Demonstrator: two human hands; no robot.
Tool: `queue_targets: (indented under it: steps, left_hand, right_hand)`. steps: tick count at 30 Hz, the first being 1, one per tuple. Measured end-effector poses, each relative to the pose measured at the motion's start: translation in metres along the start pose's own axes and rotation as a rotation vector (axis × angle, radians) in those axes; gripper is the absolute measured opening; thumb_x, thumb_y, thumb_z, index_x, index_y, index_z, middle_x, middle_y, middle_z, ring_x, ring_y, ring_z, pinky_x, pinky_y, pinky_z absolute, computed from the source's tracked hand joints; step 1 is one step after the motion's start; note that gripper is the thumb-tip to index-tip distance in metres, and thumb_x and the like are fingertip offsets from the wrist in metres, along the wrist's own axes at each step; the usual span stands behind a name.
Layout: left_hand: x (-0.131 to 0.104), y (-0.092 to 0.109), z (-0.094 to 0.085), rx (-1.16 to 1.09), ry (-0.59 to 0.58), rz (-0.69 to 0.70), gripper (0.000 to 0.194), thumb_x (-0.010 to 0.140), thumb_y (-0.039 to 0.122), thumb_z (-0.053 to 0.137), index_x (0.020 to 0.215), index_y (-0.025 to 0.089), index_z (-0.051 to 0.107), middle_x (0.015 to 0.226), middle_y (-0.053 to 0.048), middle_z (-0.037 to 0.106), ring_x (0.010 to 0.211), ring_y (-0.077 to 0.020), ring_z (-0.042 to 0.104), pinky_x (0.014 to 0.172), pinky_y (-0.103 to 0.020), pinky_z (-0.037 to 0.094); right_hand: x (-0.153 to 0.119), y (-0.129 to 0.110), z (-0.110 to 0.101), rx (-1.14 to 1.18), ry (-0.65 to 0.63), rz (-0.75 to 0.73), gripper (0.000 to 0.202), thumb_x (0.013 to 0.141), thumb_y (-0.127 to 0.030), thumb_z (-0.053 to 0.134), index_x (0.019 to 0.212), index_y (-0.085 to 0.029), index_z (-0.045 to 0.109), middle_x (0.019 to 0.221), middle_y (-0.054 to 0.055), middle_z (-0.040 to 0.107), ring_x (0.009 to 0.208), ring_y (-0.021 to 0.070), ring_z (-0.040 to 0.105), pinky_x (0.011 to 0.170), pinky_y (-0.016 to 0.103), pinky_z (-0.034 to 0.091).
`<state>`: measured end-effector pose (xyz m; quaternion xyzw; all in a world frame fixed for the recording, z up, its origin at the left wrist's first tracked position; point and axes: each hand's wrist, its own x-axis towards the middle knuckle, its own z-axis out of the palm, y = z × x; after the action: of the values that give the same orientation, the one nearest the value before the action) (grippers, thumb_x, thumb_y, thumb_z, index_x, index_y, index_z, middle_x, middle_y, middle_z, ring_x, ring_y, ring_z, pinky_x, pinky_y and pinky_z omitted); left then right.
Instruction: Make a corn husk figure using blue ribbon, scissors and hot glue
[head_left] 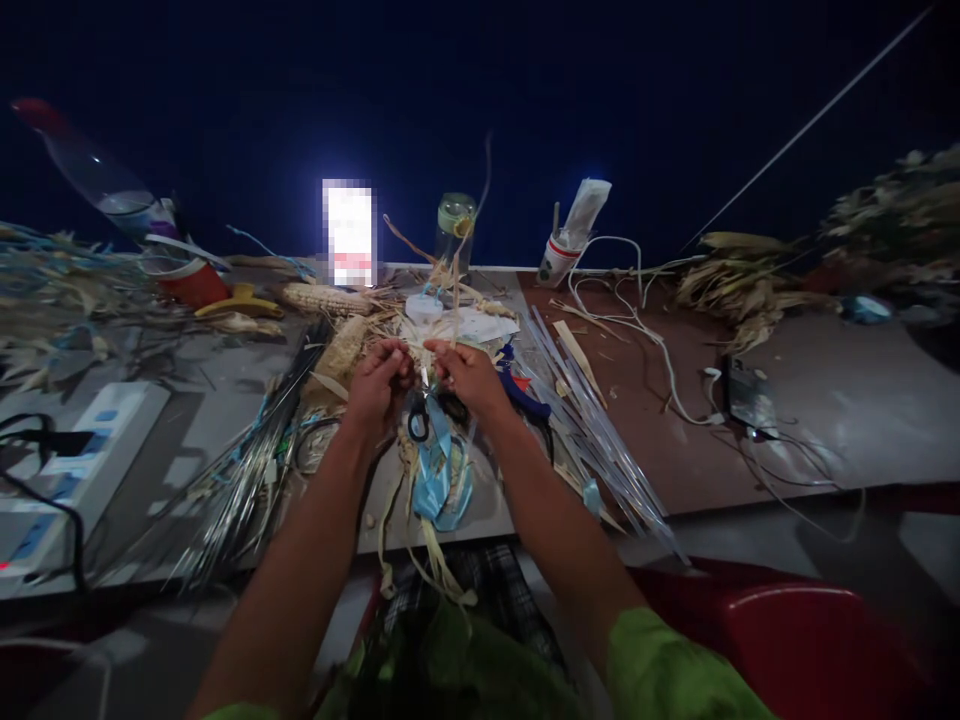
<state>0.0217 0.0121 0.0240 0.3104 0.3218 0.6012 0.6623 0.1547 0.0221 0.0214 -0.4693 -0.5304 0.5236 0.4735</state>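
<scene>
My left hand (379, 385) and my right hand (469, 378) are close together over the middle of the table, fingers pinched. A pale strip of dried corn husk (417, 345) runs between their fingertips. Just below them lie scissors with black handles (418, 420) and a crumpled light-blue ribbon (433, 470). More husk strips (442, 565) hang over the table's front edge. Beside my right wrist is a dark-blue handled tool (525, 395), partly hidden. Left of my left hand sits a dry corn cob (339, 360).
A bundle of thin wires (247, 480) and a power strip (97, 470) lie at left. Clear sticks (600, 440) and a phone with cables (750, 395) are to the right. Behind stand a bright screen (349, 230), a glass jar (454, 225) and a paper cup (559, 255).
</scene>
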Motion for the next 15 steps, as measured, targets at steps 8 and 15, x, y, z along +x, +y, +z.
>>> queue_targets:
  steps: [8,15]
  left_hand:
    - [-0.004,-0.014,0.004,0.15,0.007,-0.054,0.026,0.069,0.038,0.068,0.079,0.016,0.059,0.059,0.003,0.051,0.05,-0.0073,0.048,0.047,-0.018,0.038]
    - [-0.005,-0.011,0.003,0.196,-0.022,-0.174,0.031,0.067,0.04,0.07,0.084,0.016,0.063,0.047,0.007,0.04,0.039,-0.0058,0.038,0.043,-0.021,0.037]
  right_hand:
    - [-0.003,-0.003,0.007,0.319,-0.109,0.071,0.048,0.075,-0.062,0.048,0.088,-0.021,0.069,0.07,0.001,0.064,0.067,0.0125,0.057,0.064,0.026,0.047]
    - [0.002,0.003,0.001,0.143,-0.008,0.062,0.04,0.078,-0.053,0.049,0.092,-0.021,0.069,0.068,-0.001,0.061,0.065,0.0117,0.055,0.066,0.025,0.045]
